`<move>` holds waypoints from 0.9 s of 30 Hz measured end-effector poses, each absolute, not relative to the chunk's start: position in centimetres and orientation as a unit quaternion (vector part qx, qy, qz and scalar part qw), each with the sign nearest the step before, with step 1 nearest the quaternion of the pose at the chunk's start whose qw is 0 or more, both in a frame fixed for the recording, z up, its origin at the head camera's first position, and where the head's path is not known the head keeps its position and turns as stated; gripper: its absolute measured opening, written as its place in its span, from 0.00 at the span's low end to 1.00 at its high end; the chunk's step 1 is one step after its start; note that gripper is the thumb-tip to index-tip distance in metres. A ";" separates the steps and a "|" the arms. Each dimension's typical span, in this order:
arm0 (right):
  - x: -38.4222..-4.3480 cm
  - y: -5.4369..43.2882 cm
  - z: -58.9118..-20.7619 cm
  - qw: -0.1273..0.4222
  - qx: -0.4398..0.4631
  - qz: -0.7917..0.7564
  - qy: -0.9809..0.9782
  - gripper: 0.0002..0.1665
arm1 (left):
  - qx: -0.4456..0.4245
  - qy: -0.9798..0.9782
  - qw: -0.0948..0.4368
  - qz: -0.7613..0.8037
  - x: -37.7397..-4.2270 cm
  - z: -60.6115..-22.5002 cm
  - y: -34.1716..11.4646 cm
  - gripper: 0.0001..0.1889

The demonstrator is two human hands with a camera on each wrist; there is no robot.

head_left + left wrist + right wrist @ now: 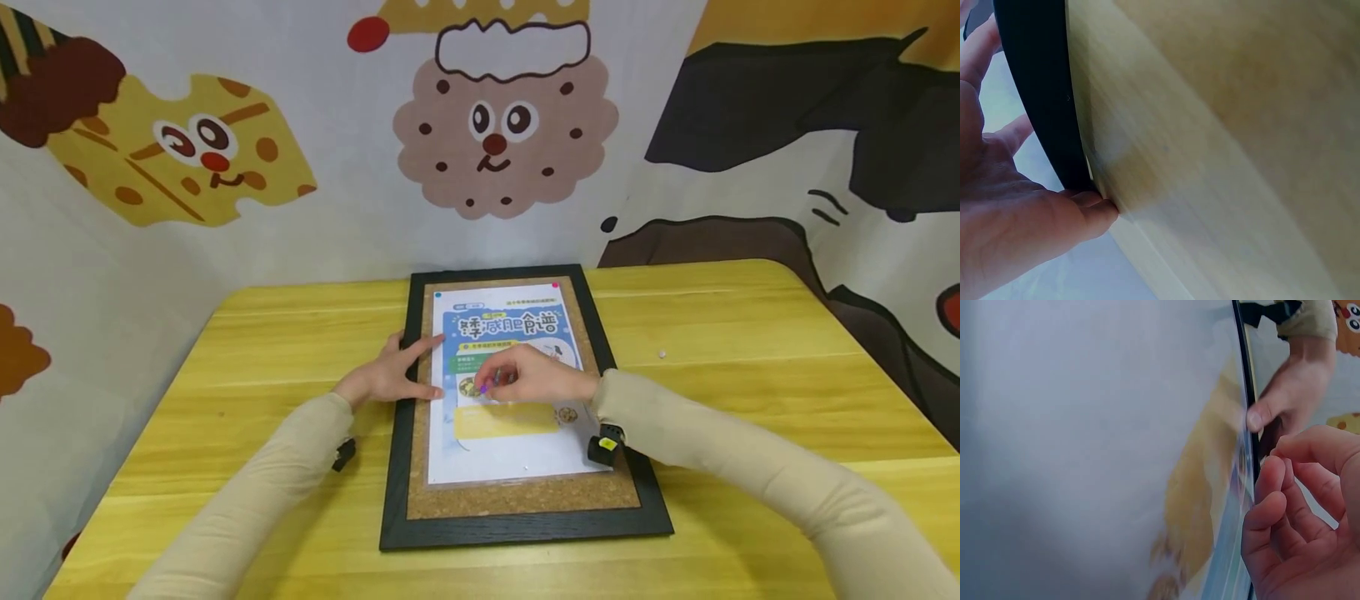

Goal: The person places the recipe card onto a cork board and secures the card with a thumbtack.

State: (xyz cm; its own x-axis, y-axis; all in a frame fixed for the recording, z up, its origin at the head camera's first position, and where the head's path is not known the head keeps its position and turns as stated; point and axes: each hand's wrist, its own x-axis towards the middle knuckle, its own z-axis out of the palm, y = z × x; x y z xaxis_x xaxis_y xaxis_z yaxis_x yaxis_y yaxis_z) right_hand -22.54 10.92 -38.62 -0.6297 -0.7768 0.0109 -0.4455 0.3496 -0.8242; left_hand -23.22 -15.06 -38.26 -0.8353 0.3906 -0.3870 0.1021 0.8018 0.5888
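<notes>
A printed poster (517,454) with Chinese text lies on a black-framed cork board (517,500). Its upper corners carry a blue pin (438,294) and a pink pin (555,285). My right hand (536,375) is over the poster's middle, pinching a small purple piece (483,389) that looks like a pushpin. Those pinching fingertips (1277,450) also show in the right wrist view, where the purple piece is hidden. Across the frame's left side rests my left hand (390,371), thumb and index finger spread onto the board. Its other fingers (1100,215) touch the table beside the frame.
The board lies on a yellow wood-grain table (285,350), its far end close to a cartoon-printed cloth (337,233). A tiny white object (662,354) lies on the table right of the board. Black wrist devices (603,446) are worn on both sleeves.
</notes>
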 end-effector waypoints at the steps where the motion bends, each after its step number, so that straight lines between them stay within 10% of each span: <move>1: -22.5 10.6 -38.6 0.203 -0.383 -0.422 0.796 0.10 | 0.135 0.915 0.253 0.285 -23.3 -38.2 -15.1 0.49; 27: -18.9 6.6 -39.5 0.261 -0.473 -0.389 0.746 0.10 | 0.153 0.917 0.246 0.276 -23.2 -38.4 -15.2 0.47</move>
State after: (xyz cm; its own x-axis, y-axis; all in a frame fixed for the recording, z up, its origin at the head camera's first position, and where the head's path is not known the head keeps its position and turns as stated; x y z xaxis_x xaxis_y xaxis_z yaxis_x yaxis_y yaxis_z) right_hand -18.87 6.61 -39.46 -0.4158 -0.9092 -0.0208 -0.5032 0.2491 -0.8275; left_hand -23.20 -15.16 -38.40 -0.8326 0.4152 -0.3667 0.1440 0.8014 0.5805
